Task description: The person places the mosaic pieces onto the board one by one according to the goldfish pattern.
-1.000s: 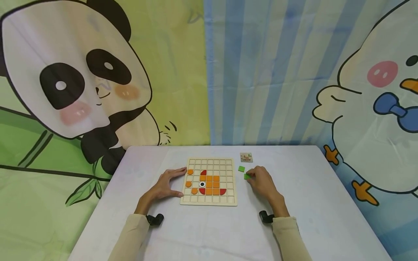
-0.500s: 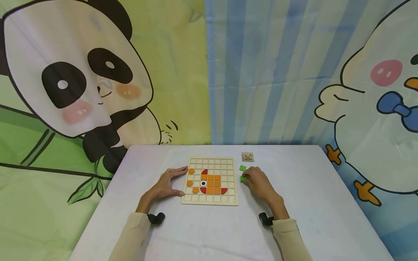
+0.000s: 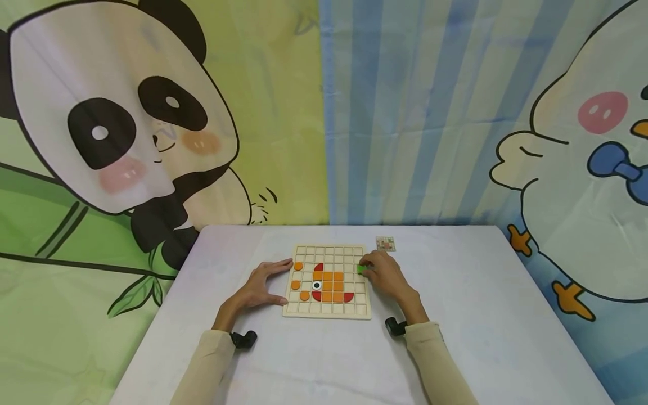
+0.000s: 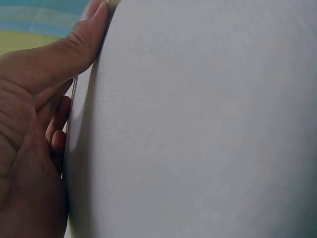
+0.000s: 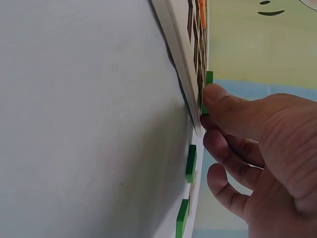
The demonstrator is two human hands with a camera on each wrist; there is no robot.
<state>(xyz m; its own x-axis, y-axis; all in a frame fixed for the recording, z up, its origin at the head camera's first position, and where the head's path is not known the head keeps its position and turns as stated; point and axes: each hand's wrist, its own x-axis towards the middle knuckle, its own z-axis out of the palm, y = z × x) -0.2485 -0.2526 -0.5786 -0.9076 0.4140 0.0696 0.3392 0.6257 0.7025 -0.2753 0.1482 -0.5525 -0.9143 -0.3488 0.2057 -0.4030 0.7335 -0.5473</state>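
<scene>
A square wooden grid board (image 3: 326, 313) lies on the table, bearing a patch of orange square tiles (image 3: 333, 286), an eye tile (image 3: 316, 286), several red rounded pieces (image 3: 349, 297) and orange discs (image 3: 296, 285). My left hand (image 3: 256, 288) spans the board's left side, fingertips and thumb spread and touching its edge. Between thumb and fingertips, my right hand (image 3: 386, 274) pinches a green square tile (image 3: 361, 269) over the board's right columns. The right wrist view shows that green tile (image 5: 209, 77) close over the grid, partly covered by the thumb.
Two more green tiles (image 5: 191, 163) lie on the table beside the board in the right wrist view; the right hand hides them in the head view. A small patterned card (image 3: 386, 243) lies behind the right hand. Printed curtains (image 3: 374, 112) hang behind the table's far edge.
My right hand has picked up a green tile from the table and carried it left over the board's right side. The left hand stays at the board's left edge.
</scene>
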